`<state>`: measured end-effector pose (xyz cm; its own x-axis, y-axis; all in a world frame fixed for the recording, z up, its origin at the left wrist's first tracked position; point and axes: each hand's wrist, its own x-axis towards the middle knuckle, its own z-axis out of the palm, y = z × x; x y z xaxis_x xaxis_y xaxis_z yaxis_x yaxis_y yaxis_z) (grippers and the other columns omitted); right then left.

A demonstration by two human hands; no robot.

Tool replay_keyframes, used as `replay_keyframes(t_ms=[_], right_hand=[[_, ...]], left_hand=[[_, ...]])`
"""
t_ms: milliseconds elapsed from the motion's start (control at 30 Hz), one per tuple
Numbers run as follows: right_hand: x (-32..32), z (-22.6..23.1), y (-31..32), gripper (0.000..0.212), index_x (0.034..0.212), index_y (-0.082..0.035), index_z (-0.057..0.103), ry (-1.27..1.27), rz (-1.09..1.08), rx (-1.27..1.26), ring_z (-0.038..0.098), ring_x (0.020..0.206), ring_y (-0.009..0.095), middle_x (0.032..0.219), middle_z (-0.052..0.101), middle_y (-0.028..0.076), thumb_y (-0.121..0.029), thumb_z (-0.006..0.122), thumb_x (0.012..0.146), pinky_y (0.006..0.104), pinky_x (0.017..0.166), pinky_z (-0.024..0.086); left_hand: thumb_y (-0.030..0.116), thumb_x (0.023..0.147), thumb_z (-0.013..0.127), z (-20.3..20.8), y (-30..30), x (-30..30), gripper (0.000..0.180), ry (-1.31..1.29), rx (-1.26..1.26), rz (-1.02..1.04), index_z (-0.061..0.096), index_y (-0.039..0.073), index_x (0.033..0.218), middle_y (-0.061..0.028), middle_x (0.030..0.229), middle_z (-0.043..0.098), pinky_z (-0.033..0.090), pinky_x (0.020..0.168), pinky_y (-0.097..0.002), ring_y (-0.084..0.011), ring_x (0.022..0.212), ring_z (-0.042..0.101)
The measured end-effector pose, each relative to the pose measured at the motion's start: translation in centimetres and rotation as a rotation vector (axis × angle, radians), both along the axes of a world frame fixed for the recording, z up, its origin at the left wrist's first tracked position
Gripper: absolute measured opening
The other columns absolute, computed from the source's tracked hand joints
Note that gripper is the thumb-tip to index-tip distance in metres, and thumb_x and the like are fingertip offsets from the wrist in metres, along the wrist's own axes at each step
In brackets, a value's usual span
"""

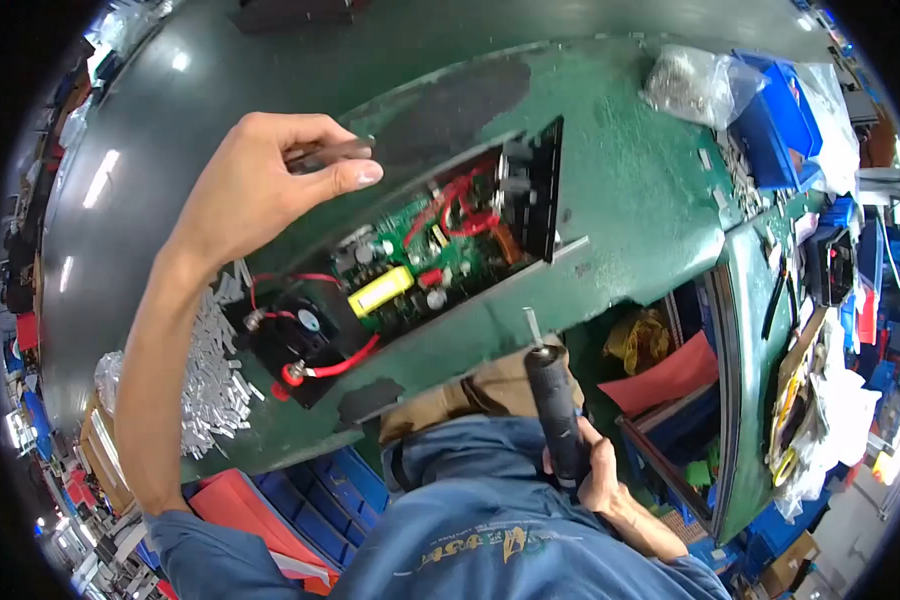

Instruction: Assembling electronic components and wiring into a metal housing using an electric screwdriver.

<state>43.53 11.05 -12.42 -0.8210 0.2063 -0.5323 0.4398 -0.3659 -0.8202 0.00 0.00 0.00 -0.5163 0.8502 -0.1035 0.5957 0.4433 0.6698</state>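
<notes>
An opened electronic unit (410, 215) lies slantwise on the green bench, its green circuit board, red wires and yellow-wrapped transformer (380, 291) exposed. A black end panel with a fan (315, 325) and red terminal is at its left end; another black panel (556, 190) stands at its right. Above the unit's far edge, my left hand (270, 180) pinches a dark, flat metal piece (332, 155), partly hidden by the fingers. My right hand (598, 465) is closed around a black electric screwdriver (555, 410) near my lap, its bit pointing up toward the bench, apart from the unit.
Many small silver metal strips (210, 380) are heaped left of the unit. At the far right are a clear bag of small parts (685, 88) and a blue bin (775, 130). An open drawer (660, 400) holds a red sheet near my right arm. Blue trays (335, 490) sit below the bench edge.
</notes>
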Motion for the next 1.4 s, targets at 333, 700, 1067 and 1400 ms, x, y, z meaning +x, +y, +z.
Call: replay_keyframes(t_ms=[333, 700, 1067, 1400], right_hand=[[-0.7, -0.8, 2.1, 0.093, 0.133, 0.005, 0.052, 0.096, -0.262, 0.014, 0.06, 0.07, 0.014, 0.082, 0.063, 0.007, -0.078, 0.049, 0.091, 0.0275, 0.063, 0.048], [-1.1, -0.5, 4.3, 0.074, 0.13, 0.002, 0.051, 0.071, -0.326, -0.039, 0.062, 0.074, 0.015, 0.088, 0.063, 0.009, -0.06, 0.062, 0.09, 0.0277, 0.065, 0.05], [-4.0, 5.7, 11.7, 0.058, 0.137, -0.001, 0.052, -0.153, -0.011, 0.641, 0.067, 0.091, 0.026, 0.1, 0.069, 0.018, -0.031, 0.072, 0.092, 0.0355, 0.082, 0.053], [-12.7, 8.4, 17.1, 0.047, 0.125, -0.002, 0.064, 0.135, 0.088, 1.538, 0.062, 0.096, 0.036, 0.103, 0.064, 0.018, -0.015, 0.079, 0.083, 0.0427, 0.085, 0.051]], left_hand=[[0.049, 0.106, 0.048, -5.0, 2.4, -18.7, 0.063, -0.108, 0.067, 0.685, 0.063, -0.011, 0.118, -0.019, 0.103, 0.075, 0.046, 0.055, -0.031, -0.0201, 0.075, 0.072], [0.05, 0.107, 0.04, -7.1, 2.7, -25.6, 0.074, -0.542, 0.158, 0.819, 0.042, -0.018, 0.134, -0.0298, 0.113, 0.07, 0.028, 0.034, -0.0219, -0.0308, 0.087, 0.078], [0.042, 0.1, 0.046, -5.2, 16.1, -8.6, 0.054, -0.676, 0.042, 0.424, 0.055, -0.008, 0.116, -0.0225, 0.111, 0.067, 0.026, 0.034, -0.0266, -0.0323, 0.089, 0.077], [0.04, 0.097, 0.059, -2.9, 20.3, -3.4, 0.05, -0.565, -0.016, 0.085, 0.067, -0.009, 0.104, -0.0179, 0.092, 0.074, 0.035, 0.04, -0.0283, -0.023, 0.077, 0.076]])
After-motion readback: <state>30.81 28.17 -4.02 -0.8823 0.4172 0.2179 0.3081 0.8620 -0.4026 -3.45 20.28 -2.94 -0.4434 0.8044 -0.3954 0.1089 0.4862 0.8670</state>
